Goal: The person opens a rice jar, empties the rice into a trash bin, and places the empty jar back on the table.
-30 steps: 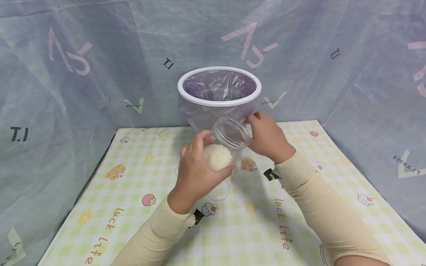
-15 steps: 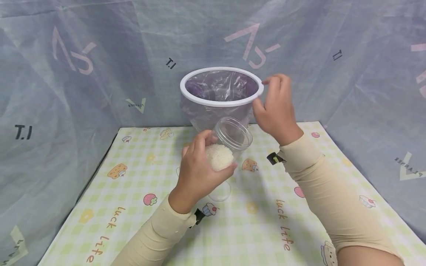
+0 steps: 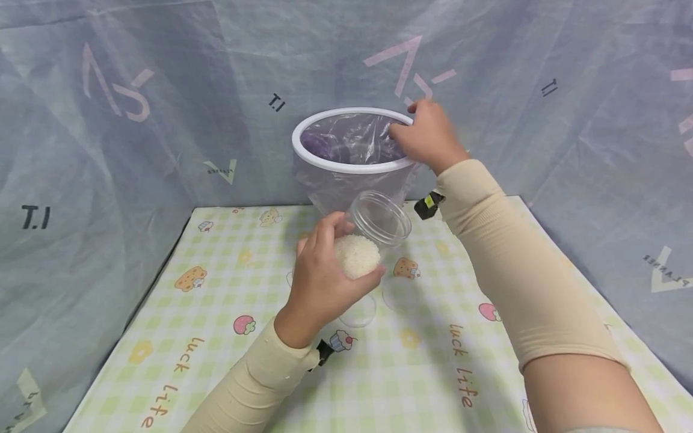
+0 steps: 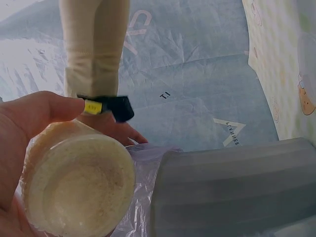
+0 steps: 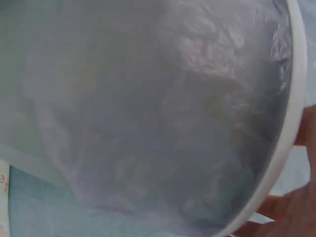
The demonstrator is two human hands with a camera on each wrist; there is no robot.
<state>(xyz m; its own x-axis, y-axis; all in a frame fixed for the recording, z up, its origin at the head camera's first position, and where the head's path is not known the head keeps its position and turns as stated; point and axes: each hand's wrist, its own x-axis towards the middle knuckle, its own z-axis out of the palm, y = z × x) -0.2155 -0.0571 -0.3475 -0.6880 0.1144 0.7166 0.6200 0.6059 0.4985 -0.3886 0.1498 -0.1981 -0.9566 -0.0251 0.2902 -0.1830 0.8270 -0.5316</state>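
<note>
My left hand (image 3: 325,276) holds a clear plastic jar (image 3: 381,216), tilted with its open mouth facing up and right. White rice (image 3: 357,257) lies heaped in the jar; the left wrist view shows the jar's round base (image 4: 81,187). Just behind stands a trash can with a white rim (image 3: 346,167) and a thin clear purplish bag (image 3: 357,135) lining it. My right hand (image 3: 430,135) is at the right side of that rim, which passes between its thumb and fingers. In the right wrist view, fingers (image 5: 276,206) show along the rim's outer side.
A clear round disc, like a lid (image 3: 357,311), lies on the checked tablecloth (image 3: 227,337) below the left hand. A fainter ring outline shows to its right. Grey-blue sheeting (image 3: 216,90) encloses the table's back and sides.
My right hand has risen from low beside the trash can to its rim, then moved left and farther back along it. The left hand and the jar of rice have stayed nearly still.
</note>
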